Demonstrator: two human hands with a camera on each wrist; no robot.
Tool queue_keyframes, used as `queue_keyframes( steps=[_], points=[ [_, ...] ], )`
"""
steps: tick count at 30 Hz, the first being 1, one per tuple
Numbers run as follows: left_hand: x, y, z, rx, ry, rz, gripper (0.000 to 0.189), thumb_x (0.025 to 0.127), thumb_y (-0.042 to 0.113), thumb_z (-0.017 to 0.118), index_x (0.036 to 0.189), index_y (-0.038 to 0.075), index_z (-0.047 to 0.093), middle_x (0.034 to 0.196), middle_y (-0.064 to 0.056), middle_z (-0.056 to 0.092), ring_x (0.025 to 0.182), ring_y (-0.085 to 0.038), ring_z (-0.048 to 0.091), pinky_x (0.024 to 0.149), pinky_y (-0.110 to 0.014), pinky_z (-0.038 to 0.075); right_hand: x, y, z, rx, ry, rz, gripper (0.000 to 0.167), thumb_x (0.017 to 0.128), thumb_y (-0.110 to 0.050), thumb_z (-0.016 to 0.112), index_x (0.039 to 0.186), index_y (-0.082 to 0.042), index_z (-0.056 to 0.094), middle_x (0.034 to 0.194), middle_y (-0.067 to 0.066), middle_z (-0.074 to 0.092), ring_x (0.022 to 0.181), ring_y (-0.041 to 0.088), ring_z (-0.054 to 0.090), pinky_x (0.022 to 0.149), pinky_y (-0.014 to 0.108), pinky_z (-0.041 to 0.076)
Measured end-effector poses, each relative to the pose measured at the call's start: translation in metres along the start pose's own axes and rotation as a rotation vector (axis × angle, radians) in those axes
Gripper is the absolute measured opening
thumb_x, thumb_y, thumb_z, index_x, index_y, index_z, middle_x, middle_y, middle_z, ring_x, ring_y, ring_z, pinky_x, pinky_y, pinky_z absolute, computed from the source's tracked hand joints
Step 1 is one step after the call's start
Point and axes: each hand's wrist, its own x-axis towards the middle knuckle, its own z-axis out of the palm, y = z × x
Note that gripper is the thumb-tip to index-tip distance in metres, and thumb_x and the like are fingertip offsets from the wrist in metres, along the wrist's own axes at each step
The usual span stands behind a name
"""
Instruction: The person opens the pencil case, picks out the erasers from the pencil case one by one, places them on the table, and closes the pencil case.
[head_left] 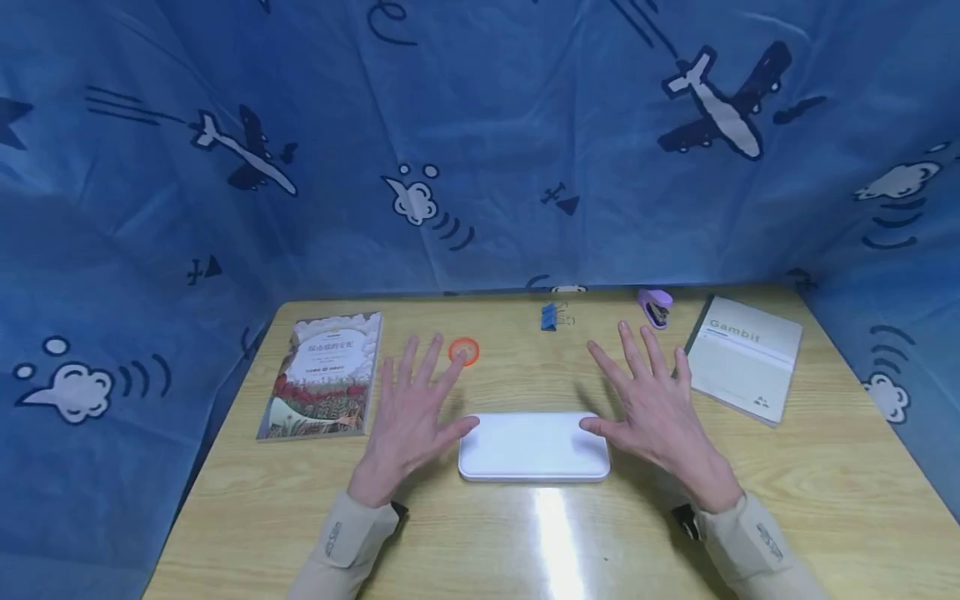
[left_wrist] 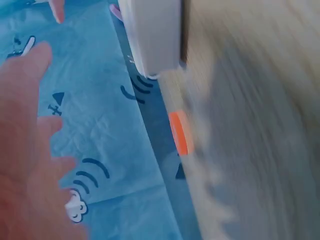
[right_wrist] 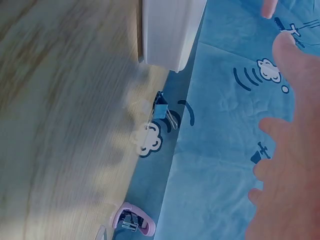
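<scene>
A white flat case with rounded corners [head_left: 533, 447] lies on the wooden table, between my two hands. My left hand [head_left: 412, 417] is spread with straight fingers at the case's left end, holding nothing. At the right end my right hand [head_left: 660, 412] is spread the same way, also holding nothing. Both thumbs overlap the ends of the case in the head view; the wrist views show the hands raised above the table. Beyond the left fingertips lies an orange ring-shaped item [head_left: 464, 352]. A blue binder clip [head_left: 550, 317] and a purple stapler [head_left: 656, 307] lie beyond the right hand.
A book with an illustrated cover [head_left: 322, 375] lies at the left of the table [head_left: 465, 542]. On the right is a pale book marked Gambit [head_left: 744, 358]. A blue cloth with printed planes [head_left: 480, 150] hangs behind the table and along its sides.
</scene>
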Motion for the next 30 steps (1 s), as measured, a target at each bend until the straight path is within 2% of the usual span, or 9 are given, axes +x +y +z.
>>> queue_keyframes(
  steps=[4,7,12,18,25,30],
  points=[
    [-0.001,0.007,0.001,-0.187,-0.177,0.027,0.104,0.083,0.078,0.06,0.164,0.029,0.018,0.169,-0.009,0.026,0.157,-0.039,0.017,0.123,-0.066,0.022,0.0,0.001,0.0,-0.006,-0.004,0.003,0.103,0.074,-0.074,0.071,0.16,-0.029,0.033,0.17,0.019,0.014,0.156,0.046,0.011,0.111,0.083,0.013],
    [-0.002,0.012,0.002,-0.287,-0.289,0.049,0.116,0.074,0.077,0.071,0.164,0.028,0.017,0.165,-0.008,0.035,0.156,-0.035,0.024,0.124,-0.059,0.026,0.0,0.001,0.0,-0.006,-0.006,0.003,0.103,0.074,-0.074,0.071,0.16,-0.029,0.033,0.171,0.018,0.014,0.155,0.046,0.012,0.112,0.083,0.013],
    [-0.003,0.019,0.004,-0.353,-0.389,0.102,0.125,0.062,0.069,0.085,0.162,0.025,0.025,0.157,-0.006,0.046,0.147,-0.027,0.04,0.12,-0.05,0.037,-0.001,0.001,0.001,-0.005,-0.006,0.005,0.104,0.074,-0.074,0.07,0.16,-0.029,0.032,0.17,0.019,0.016,0.155,0.046,0.013,0.111,0.084,0.015],
    [-0.007,0.023,0.008,-0.376,-0.448,0.108,0.125,0.059,0.053,0.093,0.161,0.02,0.028,0.149,-0.003,0.052,0.135,-0.021,0.05,0.114,-0.041,0.045,0.0,-0.001,0.0,0.011,0.0,-0.004,0.103,0.075,-0.073,0.07,0.16,-0.029,0.034,0.171,0.019,0.014,0.157,0.044,0.009,0.112,0.083,0.013],
    [-0.007,0.027,0.015,-0.365,-0.438,0.105,0.113,0.065,0.038,0.093,0.159,0.017,0.034,0.139,-0.002,0.054,0.122,-0.016,0.053,0.108,-0.035,0.05,0.0,-0.003,0.0,0.027,-0.014,-0.003,0.102,0.075,-0.073,0.071,0.159,-0.028,0.034,0.171,0.019,0.012,0.157,0.044,0.007,0.112,0.084,0.01],
    [-0.005,0.026,0.017,-0.389,-0.439,0.102,0.11,0.063,0.037,0.093,0.156,0.014,0.039,0.139,-0.003,0.057,0.124,-0.018,0.053,0.109,-0.037,0.049,-0.001,-0.008,-0.001,0.034,-0.048,0.008,0.102,0.075,-0.072,0.072,0.158,-0.027,0.036,0.171,0.019,0.013,0.156,0.046,0.01,0.112,0.083,0.011]
  ],
)
